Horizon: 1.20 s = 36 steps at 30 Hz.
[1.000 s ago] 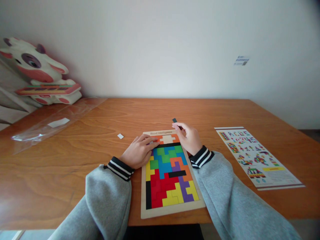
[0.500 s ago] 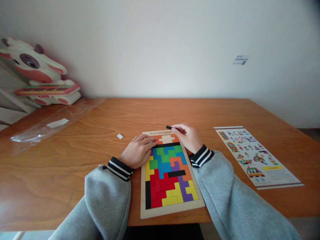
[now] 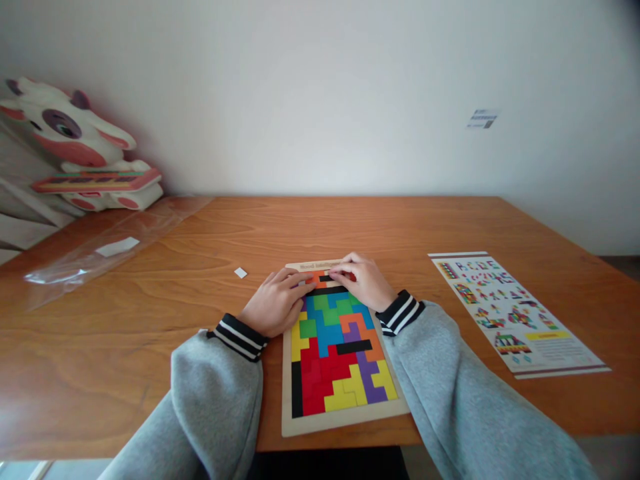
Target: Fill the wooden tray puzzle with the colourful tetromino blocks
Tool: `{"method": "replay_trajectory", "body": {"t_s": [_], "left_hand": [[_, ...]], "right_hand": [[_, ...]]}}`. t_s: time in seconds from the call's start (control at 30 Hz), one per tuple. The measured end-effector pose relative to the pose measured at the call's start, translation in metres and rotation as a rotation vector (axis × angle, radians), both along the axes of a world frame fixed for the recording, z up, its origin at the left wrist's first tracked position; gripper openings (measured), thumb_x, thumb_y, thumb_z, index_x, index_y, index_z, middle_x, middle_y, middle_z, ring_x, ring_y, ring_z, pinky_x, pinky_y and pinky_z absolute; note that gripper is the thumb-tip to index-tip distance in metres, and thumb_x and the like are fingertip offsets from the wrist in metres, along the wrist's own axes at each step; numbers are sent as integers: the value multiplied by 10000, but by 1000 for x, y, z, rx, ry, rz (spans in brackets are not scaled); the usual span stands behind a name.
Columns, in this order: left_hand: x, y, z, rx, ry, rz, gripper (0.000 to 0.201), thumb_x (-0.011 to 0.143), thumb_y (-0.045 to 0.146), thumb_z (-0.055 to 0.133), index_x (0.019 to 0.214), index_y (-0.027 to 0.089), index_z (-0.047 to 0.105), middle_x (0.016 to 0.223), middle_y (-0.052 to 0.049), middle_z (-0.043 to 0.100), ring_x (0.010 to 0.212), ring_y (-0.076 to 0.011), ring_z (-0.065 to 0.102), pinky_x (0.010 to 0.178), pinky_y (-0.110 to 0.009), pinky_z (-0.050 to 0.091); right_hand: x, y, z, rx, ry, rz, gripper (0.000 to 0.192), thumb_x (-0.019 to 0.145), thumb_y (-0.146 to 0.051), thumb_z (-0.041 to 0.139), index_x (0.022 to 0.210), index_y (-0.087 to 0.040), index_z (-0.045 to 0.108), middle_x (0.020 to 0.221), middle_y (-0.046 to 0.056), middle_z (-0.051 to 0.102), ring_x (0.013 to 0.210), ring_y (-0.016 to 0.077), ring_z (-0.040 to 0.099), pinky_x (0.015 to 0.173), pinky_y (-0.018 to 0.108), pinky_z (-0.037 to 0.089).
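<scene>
Since the earlier frames, your right hand came down from above the far edge of the puzzle board and laid the black piece into the top rows, at the centre of the frame.

Hidden items: your fingers covered most of the black piece, so only a short dark strip showed. Whether it sat fully in its slot could not be told. The printed heading on the board's far rim was partly covered and blurred. Both forearms were cut off by the lower edge of the frame.

Surface and room: the board lay on a wooden table against a plain white wall. A printed pattern sheet lay at right, well apart from the board. A clear plastic bag lay at left, with a small white scrap near the board. A cow-shaped toy stood at upper left.

Hand pose: your right hand was curled palm down, fingertips pressed together on the black piece. Your left hand lay flat, fingers spread loosely, touching the board's upper left edge and gripping nothing.
</scene>
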State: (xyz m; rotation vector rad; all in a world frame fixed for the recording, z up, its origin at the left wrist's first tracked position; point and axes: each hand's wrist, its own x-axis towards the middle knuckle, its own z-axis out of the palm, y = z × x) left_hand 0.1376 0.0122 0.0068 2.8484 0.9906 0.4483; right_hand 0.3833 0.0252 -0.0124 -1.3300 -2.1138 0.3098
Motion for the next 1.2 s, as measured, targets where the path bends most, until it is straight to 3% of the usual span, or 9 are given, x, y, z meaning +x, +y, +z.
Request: {"method": "replay_trajectory", "body": {"t_s": [0.23,0.53,0.77,0.97,1.2], "left_hand": [[1,0,1,8,-11,0,427,865,115,476,1237,179,677,1320,-102,644,1181,-311,535,1015,-536,485],[3,-2,0,4,-32,-28,460,864,110,465,1283,160,648,1398,-134,561,1249,-326,466,1053,-561,438],[3,-2,-7,-17,-57,-33,517,902,132,451,1398,232,557,1488,-112,447,1329,-326,375,1097,-583,382],[3,-3,-7,-32,-50,1,506,949,179,432,1430,311,516,1489,-92,451,1301,-327,396,1054,-599,407],[2,-2,-1,-2,-101,44,433,965,182,384,1354,176,575,1400,-133,536,1239,-298,476,1053,-521,439]], "right_hand": [[11,-3,6,51,-69,-17,270,887,-417,695,1097,-253,739,1015,63,686,993,244,641,891,414,451],[13,-4,3,60,-125,50,311,888,-488,671,1071,-252,760,1021,73,664,993,234,613,882,401,432],[14,-2,0,68,-110,47,305,895,-458,669,1078,-232,760,1006,73,646,988,230,608,905,394,470],[13,-3,3,51,-64,24,298,935,-432,614,1077,-199,733,1004,76,647,986,226,622,925,387,485],[16,1,2,42,33,-96,299,999,-326,478,1015,-157,723,955,104,657,947,233,632,903,389,504]]}}
